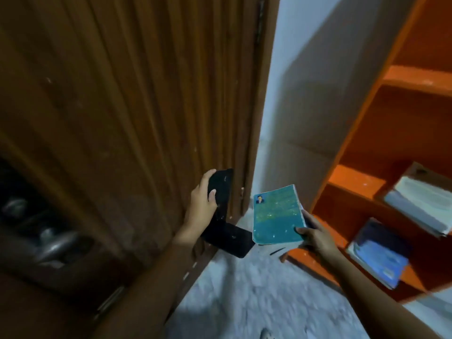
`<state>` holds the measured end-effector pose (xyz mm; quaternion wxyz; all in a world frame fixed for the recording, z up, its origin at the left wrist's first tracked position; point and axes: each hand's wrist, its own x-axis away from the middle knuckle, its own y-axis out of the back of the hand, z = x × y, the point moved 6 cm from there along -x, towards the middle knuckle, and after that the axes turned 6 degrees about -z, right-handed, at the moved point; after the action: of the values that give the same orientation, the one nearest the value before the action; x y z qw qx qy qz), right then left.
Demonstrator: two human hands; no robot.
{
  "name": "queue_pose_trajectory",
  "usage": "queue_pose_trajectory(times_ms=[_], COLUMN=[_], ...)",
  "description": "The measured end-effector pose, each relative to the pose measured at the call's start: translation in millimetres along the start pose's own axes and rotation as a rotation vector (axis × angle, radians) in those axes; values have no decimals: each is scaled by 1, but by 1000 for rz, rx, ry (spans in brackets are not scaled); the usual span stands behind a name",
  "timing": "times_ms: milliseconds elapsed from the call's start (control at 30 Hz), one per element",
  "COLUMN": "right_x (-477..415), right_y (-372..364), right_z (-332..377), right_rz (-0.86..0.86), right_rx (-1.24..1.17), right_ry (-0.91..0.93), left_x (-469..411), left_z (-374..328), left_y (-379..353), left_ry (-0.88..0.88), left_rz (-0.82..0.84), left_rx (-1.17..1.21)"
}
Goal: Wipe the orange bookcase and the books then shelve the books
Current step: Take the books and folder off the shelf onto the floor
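My left hand [202, 206] grips a black cloth [225, 216] that hangs folded below the fingers, close in front of the wooden door. My right hand [315, 234] pinches the lower right corner of a thin teal book [277, 215] with a small portrait at its top left, held in the air beside the orange bookcase [354, 177]. On the bookcase's lower shelves lie a blue book [380, 253] and, one shelf higher, a stack of pale books [420, 204]. The upper shelves show no books.
A tall brown wooden door [146, 94] fills the left, with a metal handle [49, 243] low down. A white wall [305, 81] stands between door and bookcase. The floor [256, 294] is pale and speckled.
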<state>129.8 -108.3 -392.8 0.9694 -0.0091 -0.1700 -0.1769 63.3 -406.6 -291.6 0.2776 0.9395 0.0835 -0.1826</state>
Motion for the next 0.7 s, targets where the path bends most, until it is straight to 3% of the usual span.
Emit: queue_pose_trajectory(times_ms=[67,133,233,367,533,700], right_x=[-29,-53,-95,-151,-210,-233], right_y=[-23,-43,-72,-95,-93,-67], right_z=[-35,-58,-80,-116,-194,-291], right_rz=[130,208,304,430,547,618], right_rx=[102,181,277,328,296,343], right_ry=[-61,-108,-152,-174,-286,-285], left_x=[10,18,27,46,90,147], left_z=[42,74,132,178,228,280], left_y=[-2,-9,-32,-75,-131,-185], left_ry=[80,97,296,401,569,719], left_rz=[-31,-55,-66,-116,-130,-112], left_rx=[-57,-126,-207,-236,-262,-243])
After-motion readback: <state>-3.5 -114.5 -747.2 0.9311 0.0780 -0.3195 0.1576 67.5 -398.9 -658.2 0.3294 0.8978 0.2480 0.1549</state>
